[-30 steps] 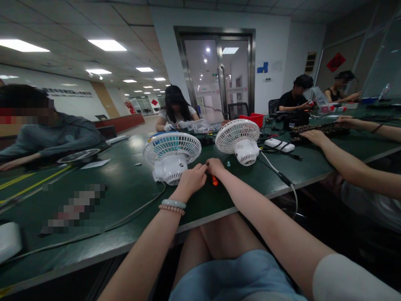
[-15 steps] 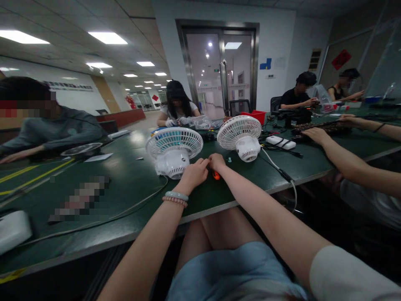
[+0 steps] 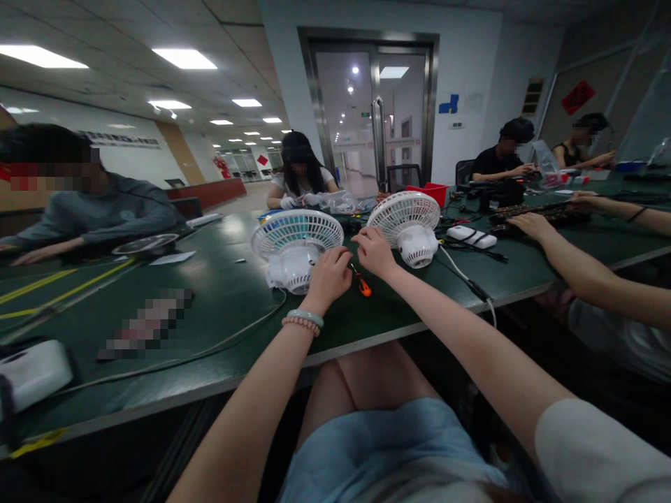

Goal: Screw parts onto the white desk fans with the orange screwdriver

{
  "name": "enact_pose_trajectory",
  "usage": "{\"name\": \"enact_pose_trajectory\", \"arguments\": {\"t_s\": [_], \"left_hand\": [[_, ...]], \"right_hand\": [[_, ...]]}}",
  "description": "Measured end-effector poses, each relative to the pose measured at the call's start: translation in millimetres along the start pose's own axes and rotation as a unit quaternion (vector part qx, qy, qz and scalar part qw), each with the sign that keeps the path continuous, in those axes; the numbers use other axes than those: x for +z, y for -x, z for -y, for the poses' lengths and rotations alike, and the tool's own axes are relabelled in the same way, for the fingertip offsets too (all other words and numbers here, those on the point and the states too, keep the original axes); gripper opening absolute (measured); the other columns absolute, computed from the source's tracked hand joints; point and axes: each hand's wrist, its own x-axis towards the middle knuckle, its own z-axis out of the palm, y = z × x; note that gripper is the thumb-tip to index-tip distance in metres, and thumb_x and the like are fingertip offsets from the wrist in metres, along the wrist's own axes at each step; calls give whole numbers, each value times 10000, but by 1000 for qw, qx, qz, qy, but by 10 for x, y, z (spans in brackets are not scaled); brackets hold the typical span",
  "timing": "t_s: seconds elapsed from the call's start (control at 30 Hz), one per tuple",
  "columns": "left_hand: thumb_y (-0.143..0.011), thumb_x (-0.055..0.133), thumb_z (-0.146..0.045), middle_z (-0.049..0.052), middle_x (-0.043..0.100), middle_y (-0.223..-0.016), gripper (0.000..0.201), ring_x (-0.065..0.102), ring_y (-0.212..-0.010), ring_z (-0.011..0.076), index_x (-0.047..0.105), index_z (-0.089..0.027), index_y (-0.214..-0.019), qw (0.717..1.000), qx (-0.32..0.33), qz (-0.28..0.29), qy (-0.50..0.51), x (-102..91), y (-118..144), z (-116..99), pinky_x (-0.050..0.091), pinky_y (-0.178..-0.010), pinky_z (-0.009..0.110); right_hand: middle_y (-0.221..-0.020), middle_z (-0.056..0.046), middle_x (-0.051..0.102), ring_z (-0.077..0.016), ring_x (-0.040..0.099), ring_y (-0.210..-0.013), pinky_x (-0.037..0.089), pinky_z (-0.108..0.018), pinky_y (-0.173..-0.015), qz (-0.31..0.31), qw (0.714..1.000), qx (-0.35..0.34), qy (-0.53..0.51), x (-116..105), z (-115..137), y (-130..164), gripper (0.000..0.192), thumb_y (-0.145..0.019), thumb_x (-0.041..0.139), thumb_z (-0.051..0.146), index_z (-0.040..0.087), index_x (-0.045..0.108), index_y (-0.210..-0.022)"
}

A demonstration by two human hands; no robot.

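Observation:
My left hand (image 3: 330,276) is beside the white motor housing of the left fan (image 3: 298,269), its fingers bent and drawn together. Whatever those fingers may hold is too small or hidden to make out. My right hand (image 3: 374,251) hovers in front of the right fan (image 3: 418,244), fingers loosely apart with nothing visible in them. Between both hands, an orange-handled screwdriver (image 3: 363,285) lies on the green table. Both white fans show the backs of their cages, tilted upward.
A white power strip (image 3: 472,237) with black cord lies right of the fans. A pale cable (image 3: 231,340) crosses the table at left. Another person's hands (image 3: 529,227) rest on dark parts at right. Across the table, a gloved person (image 3: 301,175) handles small items near clear plastic bags (image 3: 340,202).
My hands, touching before, have come apart. The right hand has lifted and its fingers have opened, leaving more of the screwdriver in sight. The view has shifted slightly.

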Motion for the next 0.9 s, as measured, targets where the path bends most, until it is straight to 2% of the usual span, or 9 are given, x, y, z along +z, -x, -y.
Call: {"name": "enact_pose_trajectory", "arguments": {"t_s": [0.07,0.17,0.23,0.3,0.4,0.53,0.67,0.8,0.9], "left_hand": [[-750,429,-108,99,525,-1156,317,462,-1120,222,512,-173,-1050,995,-57,-71,50,26,-164,-118,388,-962,393],[-784,397,-134,125,534,-1122,314,498,-1076,214,446,-162,-1093,960,-197,-144,139,195,-446,-446,434,-899,407],[-794,411,-157,137,558,-1079,295,535,-1016,208,434,-150,-1088,935,-254,-125,215,384,-585,-723,447,-875,417],[-765,476,-169,178,558,-1088,319,537,-1035,242,446,-117,-1078,924,-270,-85,257,584,-652,-982,430,-901,452],[-778,435,-143,231,517,-1144,321,448,-1172,277,455,-45,-1083,942,-256,-71,204,810,-632,-1214,323,-1023,470],[-777,401,-116,232,422,-1289,445,321,-1294,276,381,-13,-1210,954,-263,-42,138,936,-526,-1164,234,-1089,447],[-691,498,-103,255,346,-1354,648,266,-1330,293,291,15,-1293,956,-263,58,117,991,-474,-1007,222,-1098,411],[-717,521,-194,279,300,-1384,706,317,-1307,298,242,25,-1327,925,-324,136,144,1025,-494,-962,310,-1043,371],[-752,499,-267,251,344,-1370,690,387,-1259,299,247,-17,-1344,930,-297,160,143,1024,-497,-961,343,-1011,370]], "right_hand": [[-1109,-96,502,-208,375,-1098,270,-326,-982,28,998,-48,21,-149,-95,-18,372,-805,372,102,173,599,-1091],[-1141,-107,484,-230,346,-1110,257,-347,-973,30,995,-43,83,-305,-320,21,367,-806,404,130,174,584,-1123],[-1174,-110,467,-255,314,-1130,241,-381,-967,15,992,2,126,-360,-480,97,355,-827,416,179,198,568,-1147],[-1170,-117,466,-268,315,-1119,241,-408,-947,29,985,66,159,-386,-612,191,339,-851,402,217,219,568,-1146],[-1181,-125,437,-288,316,-1109,267,-434,-906,22,968,167,188,-383,-727,303,360,-831,458,276,234,532,-1180],[-1197,-121,377,-309,311,-1100,316,-450,-851,-19,958,225,176,-325,-766,345,452,-754,543,353,246,480,-1189],[-1201,-147,331,-318,316,-1089,359,-448,-811,-36,950,272,149,-273,-760,339,559,-700,573,362,195,405,-1207],[-1301,-165,229,-342,291,-1134,354,-497,-831,13,948,279,151,-269,-738,376,703,-634,641,343,213,327,-1250],[-1391,-167,109,-375,265,-1174,372,-518,-805,65,947,275,153,-292,-719,414,811,-604,683,315,265,267,-1299]]}}
